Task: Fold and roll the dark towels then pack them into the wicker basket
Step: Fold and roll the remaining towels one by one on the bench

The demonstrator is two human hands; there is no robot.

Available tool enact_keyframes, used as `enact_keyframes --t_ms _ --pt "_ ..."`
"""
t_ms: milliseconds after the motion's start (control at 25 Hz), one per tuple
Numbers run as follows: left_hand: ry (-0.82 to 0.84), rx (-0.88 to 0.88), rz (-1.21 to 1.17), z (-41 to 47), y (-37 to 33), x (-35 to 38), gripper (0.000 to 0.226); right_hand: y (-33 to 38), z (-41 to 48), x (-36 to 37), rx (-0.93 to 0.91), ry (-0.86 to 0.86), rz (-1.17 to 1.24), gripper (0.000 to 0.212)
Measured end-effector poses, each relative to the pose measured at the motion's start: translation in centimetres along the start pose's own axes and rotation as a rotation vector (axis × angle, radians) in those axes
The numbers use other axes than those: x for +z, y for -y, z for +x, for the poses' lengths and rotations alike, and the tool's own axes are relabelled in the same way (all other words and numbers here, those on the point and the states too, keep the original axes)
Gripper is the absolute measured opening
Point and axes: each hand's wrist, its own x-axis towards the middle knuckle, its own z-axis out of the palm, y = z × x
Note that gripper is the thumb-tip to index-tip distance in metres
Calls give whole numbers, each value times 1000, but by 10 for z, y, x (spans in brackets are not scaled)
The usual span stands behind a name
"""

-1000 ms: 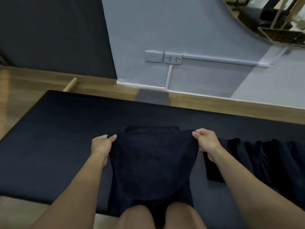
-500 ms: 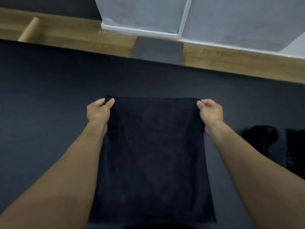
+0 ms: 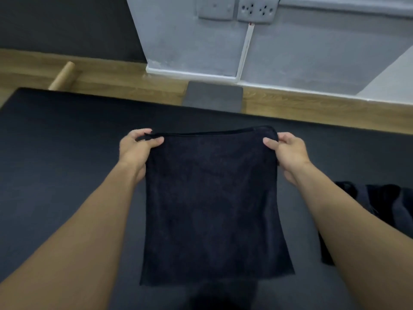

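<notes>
A: The towel (image 3: 212, 198)?
B: Dark cloth, matt, finely napped, with a stitched hem.
A: And the mat (image 3: 55, 142)?
B: Dark too, matt and smooth, faintly grained.
A: The floor (image 3: 134, 77)?
B: Wood grain, slight sheen. The tube (image 3: 62, 76) looks like brown cardboard; the wall (image 3: 190, 41) is matt grey paint, slightly rough.

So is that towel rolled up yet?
No, not rolled. The dark towel hangs spread out flat, its top corners pinched by the left hand and right hand. Doubled or single: cannot tell.
</notes>
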Motion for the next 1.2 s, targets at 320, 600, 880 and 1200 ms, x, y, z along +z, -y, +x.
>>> enact_keyframes --t_ms 320,600,880,1200 --pt "190 380 -335 -87 -160 -1 18 149 -85 -35 -409 -34 338 15" --pt "231 266 159 -135 -68 -61 20 45 -141 -79 -341 -30 22 9" --pt "277 100 559 -121 30 -61 15 -67 -111 -102 41 190 -562 10" --pt "8 223 499 7 20 21 9 -24 14 -57 -47 24 -372 15"
